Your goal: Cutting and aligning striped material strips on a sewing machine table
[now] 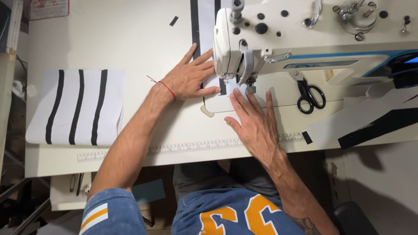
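1. Table edge, nearest the wearer: a pale sewing table (130, 43) with a printed measuring strip (191, 147) running along its front edge.

2. Right hand (254, 124): laid flat, palm down, fingers spread and straight, gripping nothing. The forearm crosses the measuring strip. The fingertips (236, 92) rest on the white fabric piece (220, 102), just in front of the presser foot (250, 82).

3. Left hand (190, 77): also flat and open, fingers fanned toward the machine head, pressing down rather than grasping. A red thread bracelet (167, 88) circles the wrist. The fingers lie across the fabric strip where it meets the needle area, touching the left face of the machine head.

4. Fabric strip with black stripe (196, 26): white with a dark band, runs from under the presser foot away across the table toward the far edge, passing beneath the left hand. Its near end is the white piece under both hands.

5. Stack of striped panels (76, 106): white with three black stripes, lying at the left of the table, well apart from the hands.

6. Black-handled scissors (310, 95): on the table under the machine arm, right of the right hand, not touched.

7. White and black fabric offcuts (370, 124): far right of the table.

8. Industrial sewing machine (305, 39): cream body with blue trim, spanning the far right.

9. Small black scrap (173, 20): far table, beside the strip.
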